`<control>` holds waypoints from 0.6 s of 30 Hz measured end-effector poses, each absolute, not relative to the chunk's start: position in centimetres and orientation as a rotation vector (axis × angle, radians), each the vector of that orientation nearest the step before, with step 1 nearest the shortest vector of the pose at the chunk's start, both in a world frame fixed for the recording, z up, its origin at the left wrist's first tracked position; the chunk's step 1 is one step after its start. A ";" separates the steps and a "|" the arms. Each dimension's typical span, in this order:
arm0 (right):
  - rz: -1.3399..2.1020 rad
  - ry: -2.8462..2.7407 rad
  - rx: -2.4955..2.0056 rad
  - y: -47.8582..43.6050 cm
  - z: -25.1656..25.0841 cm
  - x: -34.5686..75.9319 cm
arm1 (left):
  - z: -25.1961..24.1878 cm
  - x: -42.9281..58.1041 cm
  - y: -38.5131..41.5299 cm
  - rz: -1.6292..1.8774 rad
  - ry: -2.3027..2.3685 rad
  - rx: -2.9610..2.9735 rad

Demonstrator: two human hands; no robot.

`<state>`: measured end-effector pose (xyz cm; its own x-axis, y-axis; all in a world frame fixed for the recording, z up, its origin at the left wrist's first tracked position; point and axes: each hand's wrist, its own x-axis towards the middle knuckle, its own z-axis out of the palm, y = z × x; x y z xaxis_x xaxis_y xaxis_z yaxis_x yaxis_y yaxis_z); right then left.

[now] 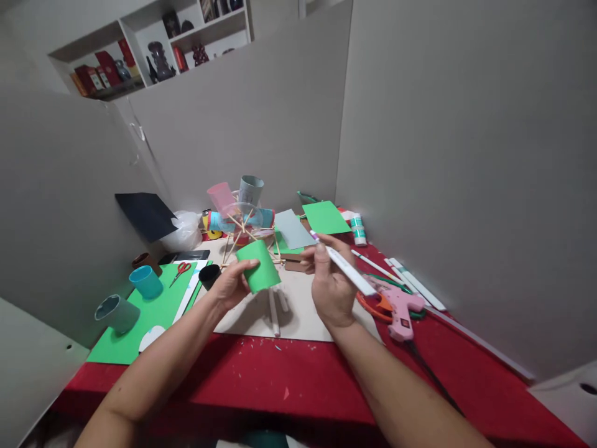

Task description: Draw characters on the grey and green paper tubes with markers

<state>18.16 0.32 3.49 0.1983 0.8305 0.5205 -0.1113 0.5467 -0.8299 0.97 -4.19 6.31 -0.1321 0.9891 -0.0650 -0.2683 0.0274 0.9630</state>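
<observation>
My left hand (232,283) is closed around a green paper cylinder (259,266), held above the pale work board (303,311). In my right hand (332,289) is a white marker (349,270), its purple end pointing up and to the left, apart from the cylinder. Behind the cylinder stands a wheel-like frame of thin wooden sticks (242,229), with a pink paper cup (221,198) and a grey paper cup (250,190) at its top. Two white rods (273,314) lie on the board below the cylinder.
On the left, blue (147,283) and grey (119,313) paper cylinders and red-handled scissors (183,269) rest on green sheets. A pink glue gun (401,308) with its cord lies at right, near more white markers (415,280). Grey walls enclose the red-covered table (261,379).
</observation>
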 end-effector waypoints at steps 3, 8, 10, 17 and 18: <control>0.715 -1.528 -0.896 0.9 2.2 17.8 | 5.1 -0.1 -6.2 1.408 1.127 0.833; 0.551 -2.008 -1.227 1.0 0.8 16.9 | 3.3 -1.8 -7.4 1.442 1.118 0.809; 0.483 -2.146 -1.321 0.6 0.4 16.2 | 2.5 -2.1 -7.3 1.448 1.103 0.835; 0.346 -2.469 -1.481 -0.3 -0.9 15.1 | -0.1 -1.0 -7.4 1.516 1.093 0.942; 0.337 -2.502 -1.488 0.0 -1.0 15.1 | -0.3 -0.9 -7.5 1.532 1.123 0.946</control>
<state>15.14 0.01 -1.05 -0.4679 0.8815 0.0633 0.8333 0.4639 -0.3006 -0.86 -7.50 -0.25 -0.2212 0.9744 0.0397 -0.2560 -0.0973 0.9618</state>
